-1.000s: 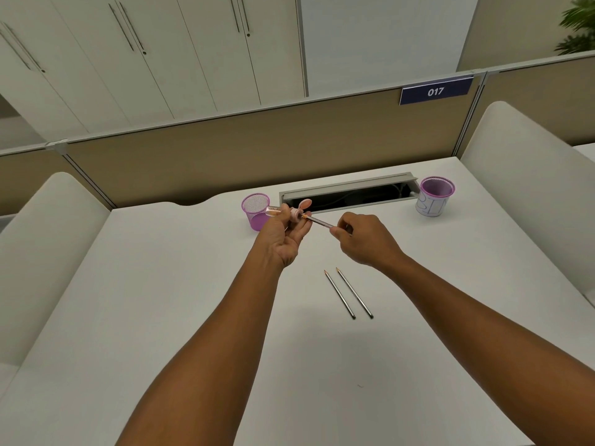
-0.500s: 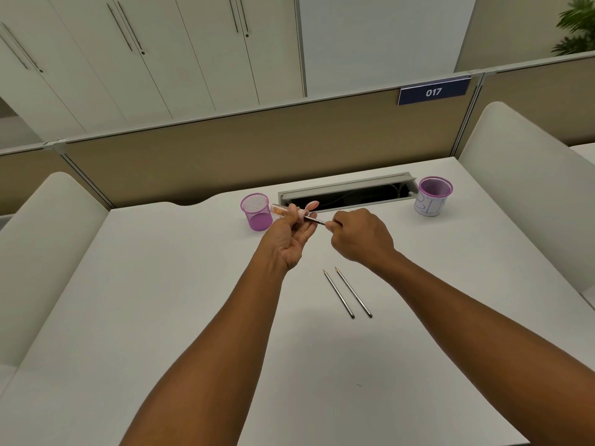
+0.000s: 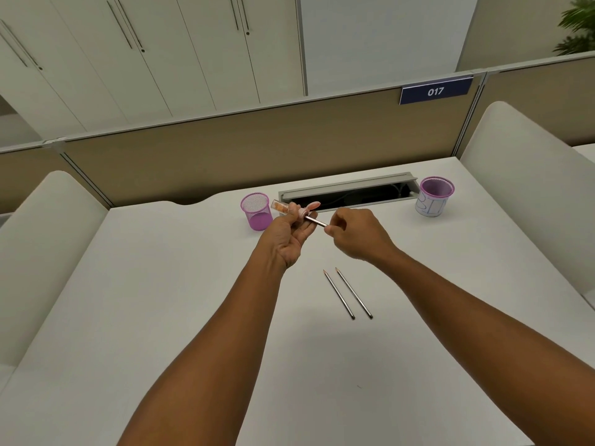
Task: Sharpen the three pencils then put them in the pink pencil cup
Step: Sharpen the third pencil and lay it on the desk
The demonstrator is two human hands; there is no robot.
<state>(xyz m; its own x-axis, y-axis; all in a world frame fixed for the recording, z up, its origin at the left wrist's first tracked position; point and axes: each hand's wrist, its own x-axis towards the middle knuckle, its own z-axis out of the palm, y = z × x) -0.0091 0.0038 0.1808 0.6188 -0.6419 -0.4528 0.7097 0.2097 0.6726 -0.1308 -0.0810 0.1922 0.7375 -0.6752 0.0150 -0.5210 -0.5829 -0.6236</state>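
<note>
My left hand [image 3: 291, 235] grips the sharpener [image 3: 289, 210]; my right hand [image 3: 355, 235] pinches the pencil [image 3: 317, 222] stuck in it. Two pencils [image 3: 347, 292] lie on the tabletop [image 3: 161, 300], the pink cup [image 3: 256, 211] beyond.

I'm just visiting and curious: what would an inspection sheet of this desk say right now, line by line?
Surface: white desk, with an open cable slot at its far edge.
Job's things: pink mesh cup upright, nothing seen inside; sharpener and one pencil held in the air; two pencils lying side by side on the desk, tips away from the person.
Clutter: second cup with a white written label, far right.
Hands: left hand grips the sharpener; right hand pinches the pencil, its tip in the sharpener.
Cables: some dimly visible inside the slot.
Surroundings: tan partition with sign 017, white cabinets, a plant at top right.
</note>
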